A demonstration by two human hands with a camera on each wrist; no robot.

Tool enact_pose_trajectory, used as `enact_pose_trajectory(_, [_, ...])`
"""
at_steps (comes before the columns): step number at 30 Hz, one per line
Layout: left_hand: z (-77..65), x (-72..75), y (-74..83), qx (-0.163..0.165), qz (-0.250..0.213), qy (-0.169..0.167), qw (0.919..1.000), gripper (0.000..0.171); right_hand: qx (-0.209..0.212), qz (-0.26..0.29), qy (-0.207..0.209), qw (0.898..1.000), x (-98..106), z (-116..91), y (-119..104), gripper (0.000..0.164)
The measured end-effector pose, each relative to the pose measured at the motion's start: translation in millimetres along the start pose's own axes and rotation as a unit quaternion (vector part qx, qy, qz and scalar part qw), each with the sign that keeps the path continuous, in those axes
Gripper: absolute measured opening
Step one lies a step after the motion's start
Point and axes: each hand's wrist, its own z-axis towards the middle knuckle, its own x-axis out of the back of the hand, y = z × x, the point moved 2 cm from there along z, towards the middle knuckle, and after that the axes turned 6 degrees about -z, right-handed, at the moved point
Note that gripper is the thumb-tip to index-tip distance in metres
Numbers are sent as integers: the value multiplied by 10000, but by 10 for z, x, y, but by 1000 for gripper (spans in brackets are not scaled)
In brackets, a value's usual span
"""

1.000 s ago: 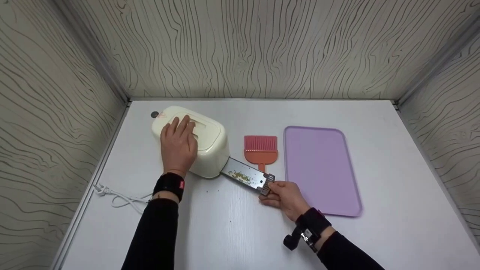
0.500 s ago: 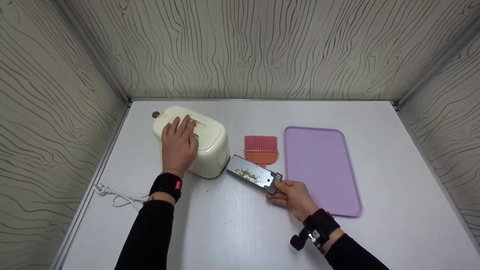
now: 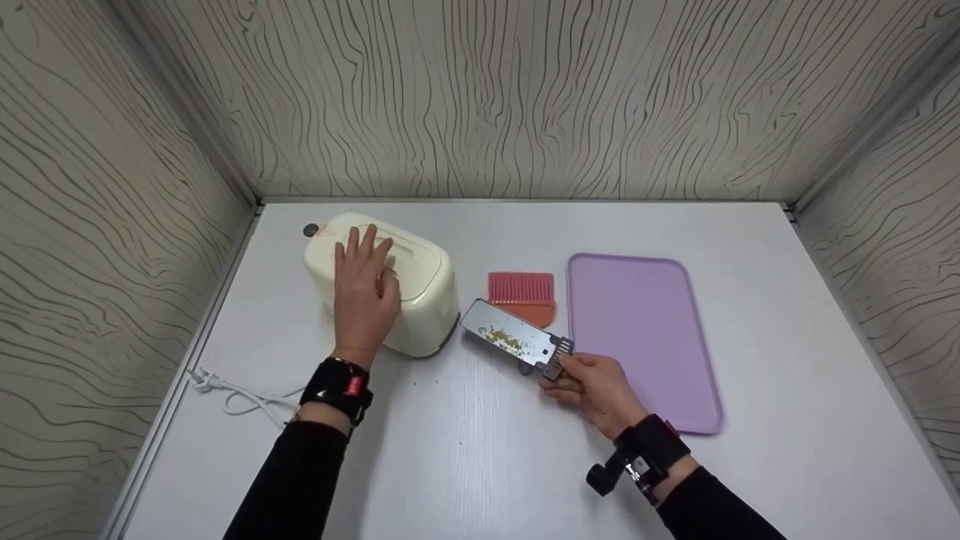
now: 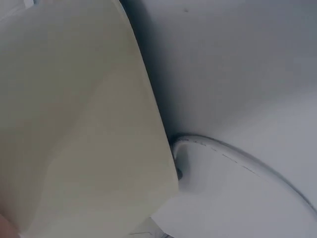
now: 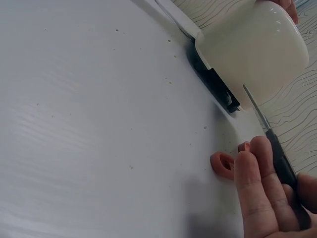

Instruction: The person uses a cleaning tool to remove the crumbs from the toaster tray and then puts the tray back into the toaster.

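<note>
A cream toaster (image 3: 424,326) with a lid on top stands at the table's left. My left hand (image 3: 362,300) rests on that lid, fingers extended. To the right, my right hand (image 3: 598,390) pinches the dark slotted end of a metal crumb tray (image 3: 517,337), thumb on top and fingers beneath. Yellow-brown crumbs lie on its shiny surface. The crumb tray is apart from the toaster and held above the table, covering part of a brush (image 3: 521,289) with pink bristles and an orange body. In the right wrist view, a dark slot (image 5: 218,87) shows low on the toaster's end.
A purple tray (image 3: 637,322) lies at the right, partly behind my right hand. The white cord with its plug (image 3: 202,380) lies at the left. A dark round piece (image 3: 310,230) sits by the toaster's far corner. Small crumbs dot the white table.
My right hand has drawn the crumb tray out of the toaster, moving it rightward and clear of the toaster's end. My left hand has stayed on the lid, its fingers shifting slightly.
</note>
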Motion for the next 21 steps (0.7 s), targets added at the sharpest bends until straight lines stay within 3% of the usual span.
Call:
enact_pose_trajectory(8, [-239,-155,471,-1096,-605,284,9917,37,63,173,-27,9998,-5,8,-53,36])
enact_pose_trajectory(11, [-391,-247,671,-1461,-906,216,9849,36,123,214,-30,9997,-12,9,-56,34])
enact_pose_trajectory(13, [-506,-315,792,-1462,-1085,-10,9833,34,157,226,12,9996,-17,9,-58,32])
enact_pose_trajectory(15, [-623,-396,881,-1183,-1282,-384,9839,33,179,234,75,9995,-20,14,-55,32])
enact_pose_trajectory(17, [-729,-479,941,-631,-1471,-865,9833,29,250,179,103,9995,-25,13,-61,32])
enact_pose_trajectory(21, [-904,-663,951,745,-1604,-1791,9678,22,341,72,115,9993,-40,5,-68,34])
